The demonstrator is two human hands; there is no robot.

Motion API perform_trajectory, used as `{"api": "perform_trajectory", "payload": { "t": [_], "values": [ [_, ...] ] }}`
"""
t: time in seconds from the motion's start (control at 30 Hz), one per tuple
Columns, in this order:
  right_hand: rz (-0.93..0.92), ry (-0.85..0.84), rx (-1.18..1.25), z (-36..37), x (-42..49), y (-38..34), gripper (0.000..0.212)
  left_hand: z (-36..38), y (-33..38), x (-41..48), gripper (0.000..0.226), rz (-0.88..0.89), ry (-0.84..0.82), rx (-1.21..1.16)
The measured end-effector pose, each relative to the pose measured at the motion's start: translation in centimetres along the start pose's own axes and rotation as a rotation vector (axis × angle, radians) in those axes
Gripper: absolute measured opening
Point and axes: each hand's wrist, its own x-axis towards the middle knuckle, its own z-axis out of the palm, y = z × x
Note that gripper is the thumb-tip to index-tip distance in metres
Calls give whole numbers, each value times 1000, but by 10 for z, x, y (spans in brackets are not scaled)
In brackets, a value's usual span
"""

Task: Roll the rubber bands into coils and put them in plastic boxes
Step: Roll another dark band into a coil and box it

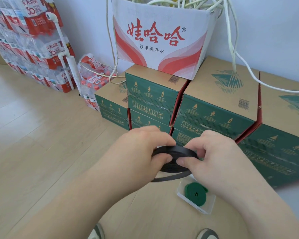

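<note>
Down at the bottom edge, the toes of two shoes [207, 234] are poking into view on the pale wood floor [33, 135], and both of my bare forearms are reaching forward above them. Between my hands I am holding a black rubber band [175, 158] that is wound into a flat coil. I am gripping its left side with my left hand [141, 152], thumb pressing on the near face and fingers curling over the top rim. I am pinching its right side with my right hand [214, 156], thumb tip pushing against the near face and fingers wrapping behind. One loose tail of the black band is hanging under the coil and trailing off to the left below my left palm.

Just beneath my right wrist, a clear plastic box [208, 207] is sitting on the floor, and a green rubber band [196, 193] is lying coiled inside it. Green and tan cartons [214, 107] are standing stacked beyond my hands. On top of them a white cardboard box [160, 40] with red printing is resting, with white cables [235, 49] spilling out of it. Shrink-wrapped packs of water bottles [33, 45] are piling up against the wall at the far left.
</note>
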Motion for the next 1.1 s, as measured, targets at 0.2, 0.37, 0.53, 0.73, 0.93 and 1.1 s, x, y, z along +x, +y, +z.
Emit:
{"api": "perform_trajectory", "payload": {
  "t": [0.2, 0.37, 0.53, 0.73, 0.93, 1.1],
  "values": [
    [-6, 5, 58, -1, -1, -1, 8, -6, -3, 2, 18, -26, -11, -42],
    [-116, 11, -43, 7, 5, -8, 8, 0, -3, 3, 26, -76, -52, 159],
    [-264, 2, 57, 19, 20, -5, 17, -5, -11, 4, 20, -111, -24, 224],
    [-143, -139, 304, 25, 28, 20, 9, -15, -22, -2, 27, -206, 36, 69],
    [-253, -56, 188, 46, 25, 23, 2, -2, -19, -1, 22, -259, -75, 280],
    [-407, 52, 95, 52, 26, 21, 6, 9, -6, 12, 17, -146, -138, 410]
  ]
}}
